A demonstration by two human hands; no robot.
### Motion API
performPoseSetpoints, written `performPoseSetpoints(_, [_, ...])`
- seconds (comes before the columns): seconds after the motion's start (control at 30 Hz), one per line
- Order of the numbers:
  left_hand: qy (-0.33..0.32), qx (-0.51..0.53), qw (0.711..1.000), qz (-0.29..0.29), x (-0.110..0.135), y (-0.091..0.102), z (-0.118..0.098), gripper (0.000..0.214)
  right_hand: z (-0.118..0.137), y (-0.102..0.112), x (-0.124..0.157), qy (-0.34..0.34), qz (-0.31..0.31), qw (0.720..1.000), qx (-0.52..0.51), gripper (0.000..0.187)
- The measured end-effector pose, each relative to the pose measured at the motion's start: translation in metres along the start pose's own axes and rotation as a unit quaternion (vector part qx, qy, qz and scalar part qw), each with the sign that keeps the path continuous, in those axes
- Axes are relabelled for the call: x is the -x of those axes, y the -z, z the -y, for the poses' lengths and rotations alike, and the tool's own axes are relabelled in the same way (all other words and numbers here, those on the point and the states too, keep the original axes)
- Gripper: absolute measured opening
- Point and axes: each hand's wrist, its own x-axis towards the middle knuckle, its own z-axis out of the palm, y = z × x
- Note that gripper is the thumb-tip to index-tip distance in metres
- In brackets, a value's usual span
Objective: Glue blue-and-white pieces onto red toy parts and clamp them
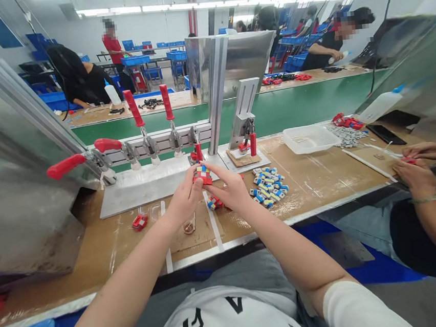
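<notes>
Both my hands meet in front of the clamp fixture, fingers closed round a small red plastic part with blue and yellow pieces (202, 175). My left hand (185, 193) grips it from the left, and my right hand (231, 187) holds its right side. Close by my right wrist lies a pile of blue, white and yellow small parts (268, 186). Some red parts (214, 202) sit on the bench just under my hands, partly hidden. Another red plastic part (140, 222) rests alone to the left.
A metal fixture with red-handled toggle clamps (144, 139) stands behind my hands, and a single clamp stand (246, 135) to its right. Further right are a clear plastic tray (310, 139) and a grey heap of small pieces (348, 135). A co-worker's hands (415, 173) work at the far right.
</notes>
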Motion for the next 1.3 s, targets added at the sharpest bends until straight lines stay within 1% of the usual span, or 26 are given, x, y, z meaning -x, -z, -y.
performPoseSetpoints(0.07, [-0.028, -0.065, 0.997, 0.001, -0.006, 0.004, 0.011, 0.078, -0.011, 0.0, -0.002, -0.004, 0.016, 1.0, -0.014, 0.053])
performPoseSetpoints(0.13, [-0.017, -0.112, 0.993, -0.006, -0.012, 0.008, 0.02, 0.075, -0.022, -0.003, -0.004, -0.042, 0.03, 0.998, -0.019, 0.05])
performPoseSetpoints(0.2, [0.024, -0.152, 0.988, -0.01, -0.019, 0.011, 0.028, 0.067, -0.034, -0.007, -0.008, -0.12, 0.047, 0.991, -0.041, 0.049])
performPoseSetpoints(0.23, [0.044, -0.16, 0.986, -0.009, -0.022, 0.013, 0.031, 0.062, -0.039, -0.009, -0.012, -0.17, 0.06, 0.981, -0.069, 0.051])
performPoseSetpoints(0.3, [0.058, -0.131, 0.99, 0.017, -0.029, 0.017, 0.037, 0.056, -0.051, -0.012, -0.021, -0.272, 0.091, 0.946, -0.148, 0.056])
performPoseSetpoints(0.33, [0.05, -0.1, 0.993, 0.036, -0.033, 0.018, 0.04, 0.059, -0.057, -0.013, -0.026, -0.313, 0.105, 0.925, -0.189, 0.058])
performPoseSetpoints(0.37, [0.037, -0.064, 0.996, 0.053, -0.036, 0.019, 0.045, 0.062, -0.062, -0.013, -0.032, -0.344, 0.119, 0.905, -0.221, 0.061])
performPoseSetpoints(0.4, [0.027, -0.033, 0.997, 0.063, -0.04, 0.019, 0.05, 0.061, -0.069, -0.013, -0.038, -0.369, 0.133, 0.889, -0.237, 0.063])
performPoseSetpoints(0.43, [0.025, -0.008, 0.998, 0.06, -0.044, 0.019, 0.055, 0.055, -0.075, -0.013, -0.045, -0.388, 0.141, 0.879, -0.237, 0.065])
performPoseSetpoints(0.47, [0.031, 0.009, 0.998, 0.044, -0.048, 0.019, 0.061, 0.048, -0.081, -0.012, -0.052, -0.402, 0.138, 0.877, -0.225, 0.065])
performPoseSetpoints(0.5, [0.043, 0.02, 0.999, 0.019, -0.051, 0.019, 0.067, 0.044, -0.088, -0.012, -0.059, -0.41, 0.117, 0.882, -0.202, 0.063])
performPoseSetpoints(0.57, [0.067, 0.03, 0.997, -0.029, -0.058, 0.019, 0.08, 0.042, -0.098, -0.009, -0.075, -0.41, 0.046, 0.897, -0.158, 0.056])
performPoseSetpoints(0.6, [0.073, 0.031, 0.996, -0.05, -0.06, 0.02, 0.086, 0.041, -0.101, -0.007, -0.083, -0.408, 0.018, 0.9, -0.152, 0.054])
performPoseSetpoints(0.63, [0.077, 0.032, 0.994, -0.071, -0.062, 0.02, 0.092, 0.04, -0.101, -0.004, -0.09, -0.405, 0.006, 0.9, -0.163, 0.052])
performPoseSetpoints(0.67, [0.081, 0.034, 0.992, -0.09, -0.063, 0.02, 0.098, 0.04, -0.099, 0.001, -0.097, -0.4, 0.009, 0.897, -0.187, 0.052])
performPoseSetpoints(0.73, [0.089, 0.039, 0.988, -0.117, -0.064, 0.021, 0.108, 0.04, -0.086, 0.013, -0.107, -0.381, 0.054, 0.887, -0.256, 0.051])
performPoseSetpoints(0.8, [0.094, 0.043, 0.987, -0.127, -0.064, 0.02, 0.117, 0.041, -0.067, 0.026, -0.111, -0.345, 0.096, 0.878, -0.319, 0.048])
performPoseSetpoints(0.87, [0.089, 0.046, 0.987, -0.128, -0.063, 0.018, 0.123, 0.042, -0.052, 0.035, -0.109, -0.315, 0.105, 0.866, -0.374, 0.045])
performPoseSetpoints(0.9, [0.086, 0.049, 0.987, -0.127, -0.063, 0.017, 0.124, 0.042, -0.047, 0.036, -0.107, -0.303, 0.094, 0.862, -0.397, 0.043])
performPoseSetpoints(0.97, [0.083, 0.054, 0.987, -0.125, -0.063, 0.016, 0.126, 0.043, -0.045, 0.031, -0.104, -0.271, 0.055, 0.861, -0.426, 0.037])
performPoseSetpoints(1.07, [0.083, 0.06, 0.987, -0.125, -0.064, 0.015, 0.125, 0.042, -0.051, 0.015, -0.107, -0.228, 0.014, 0.877, -0.422, 0.035])
performPoseSetpoints(1.17, [0.084, 0.051, 0.986, -0.138, -0.063, 0.015, 0.126, 0.042, -0.057, 0.004, -0.122, -0.218, -0.019, 0.895, -0.388, 0.04])
performPoseSetpoints(1.3, [0.098, 0.028, 0.986, -0.131, -0.06, 0.015, 0.129, 0.042, -0.064, 0.003, -0.141, -0.212, -0.032, 0.915, -0.341, 0.043])
